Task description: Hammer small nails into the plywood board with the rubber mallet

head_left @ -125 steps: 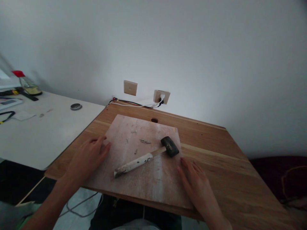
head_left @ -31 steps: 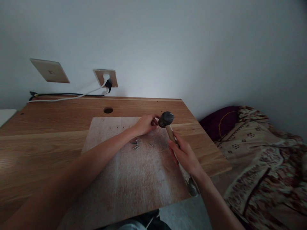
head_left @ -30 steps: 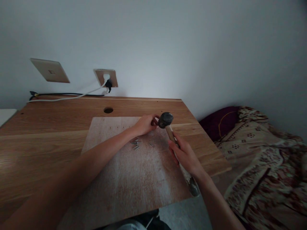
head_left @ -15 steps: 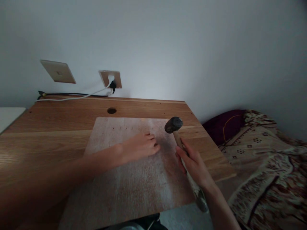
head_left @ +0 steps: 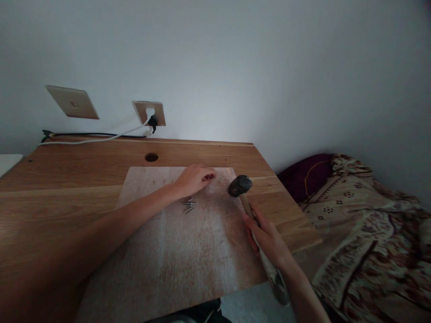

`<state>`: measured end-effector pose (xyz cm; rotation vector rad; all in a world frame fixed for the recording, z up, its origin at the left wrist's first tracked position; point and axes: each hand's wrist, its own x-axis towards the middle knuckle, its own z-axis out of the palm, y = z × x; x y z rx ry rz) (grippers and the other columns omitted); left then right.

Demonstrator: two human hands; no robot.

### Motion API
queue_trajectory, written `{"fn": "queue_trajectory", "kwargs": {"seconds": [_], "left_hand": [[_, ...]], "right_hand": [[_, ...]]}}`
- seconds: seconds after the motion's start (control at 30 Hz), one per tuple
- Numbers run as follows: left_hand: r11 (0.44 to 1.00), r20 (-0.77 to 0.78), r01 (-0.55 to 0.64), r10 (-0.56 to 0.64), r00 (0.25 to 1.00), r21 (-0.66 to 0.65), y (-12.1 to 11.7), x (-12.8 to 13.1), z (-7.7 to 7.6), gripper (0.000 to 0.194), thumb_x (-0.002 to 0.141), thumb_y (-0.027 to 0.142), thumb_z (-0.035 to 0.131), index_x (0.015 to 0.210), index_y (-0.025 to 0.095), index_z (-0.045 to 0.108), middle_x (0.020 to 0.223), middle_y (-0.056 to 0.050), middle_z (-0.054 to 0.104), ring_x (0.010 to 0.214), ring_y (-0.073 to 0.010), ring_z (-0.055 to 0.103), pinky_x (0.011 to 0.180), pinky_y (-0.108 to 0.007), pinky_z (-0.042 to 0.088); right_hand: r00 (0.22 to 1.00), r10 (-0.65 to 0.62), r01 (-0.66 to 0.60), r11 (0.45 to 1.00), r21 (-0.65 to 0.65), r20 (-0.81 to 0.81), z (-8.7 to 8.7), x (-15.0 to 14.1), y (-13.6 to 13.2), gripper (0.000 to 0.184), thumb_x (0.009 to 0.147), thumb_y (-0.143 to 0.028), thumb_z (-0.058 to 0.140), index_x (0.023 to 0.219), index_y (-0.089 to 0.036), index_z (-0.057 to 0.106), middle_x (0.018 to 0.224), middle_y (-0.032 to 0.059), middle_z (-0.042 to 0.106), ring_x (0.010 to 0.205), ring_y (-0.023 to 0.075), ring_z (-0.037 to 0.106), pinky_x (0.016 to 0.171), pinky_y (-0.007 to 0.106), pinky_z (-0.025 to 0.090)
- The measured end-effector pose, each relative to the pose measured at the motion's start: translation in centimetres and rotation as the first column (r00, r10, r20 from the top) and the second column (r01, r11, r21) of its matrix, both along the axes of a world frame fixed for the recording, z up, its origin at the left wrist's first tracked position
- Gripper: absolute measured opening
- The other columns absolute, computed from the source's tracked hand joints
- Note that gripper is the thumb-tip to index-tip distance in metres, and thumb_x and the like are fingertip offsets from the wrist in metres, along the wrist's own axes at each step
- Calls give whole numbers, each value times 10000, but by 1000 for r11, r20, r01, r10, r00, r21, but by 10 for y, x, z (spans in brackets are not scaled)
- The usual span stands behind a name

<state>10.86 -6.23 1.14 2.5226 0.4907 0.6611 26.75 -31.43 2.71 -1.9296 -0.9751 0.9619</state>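
Note:
My right hand is wrapped around the wooden handle of a hammer. Its dark head points up over the right side of a thin, worn wooden board. At the board's far edge lies my left hand, its fingers curled closed; whatever they hold is too small to make out. Just below my left wrist, several thin metal nails lie in a loose pile on the board. Small dark dots run along the board's far edge, partly covered by my left hand.
Beneath the board is a wooden desk with a round cable hole. A wall socket has plugs and cables running left along the desk's back edge. Patterned bedding lies to the right, beside a purple cushion.
My left hand has moved away and slightly left to the board's far edge, uncovering the nails. The hammer in my right hand sits slightly lower in the view, which has shifted a little.

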Motion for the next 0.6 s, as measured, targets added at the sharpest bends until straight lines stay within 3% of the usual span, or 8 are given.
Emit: {"fn": "queue_trajectory", "kwargs": {"seconds": [0.13,0.3,0.43,0.6], "left_hand": [[999,-37,-26,25,999,-30,1,0,-7,179,893,112,695,1013,210,784,940,-49,799,827,-197,728,797,-318,539],[1000,-2,-16,16,1000,-15,0,-3,-9,134,884,117,714,957,210,778,980,-57,784,935,-214,720,879,-347,547],[994,49,8,-3,999,-112,3,1,-12,89,877,118,736,923,187,768,918,-50,774,845,-187,720,825,-321,558],[964,67,-12,30,997,-264,6,5,-16,334,849,56,720,1164,166,709,894,-28,782,762,-158,719,767,-286,561]], "right_hand": [[1000,24,-23,1000,9,-8,-2,2,-1,608,964,-599,553,1389,-165,523,417,-103,471,323,159,429,343,249,349],[1000,12,-11,1000,17,-9,-2,1,-2,601,957,-615,565,1355,-166,541,420,-105,460,328,157,421,342,251,342],[1000,25,-26,999,34,3,5,-6,4,613,967,-615,556,1368,-151,552,424,-96,473,334,157,430,356,257,363],[995,95,-96,988,123,21,18,-18,30,473,983,-546,558,1301,-198,594,511,-82,505,363,135,450,375,246,381]]}}
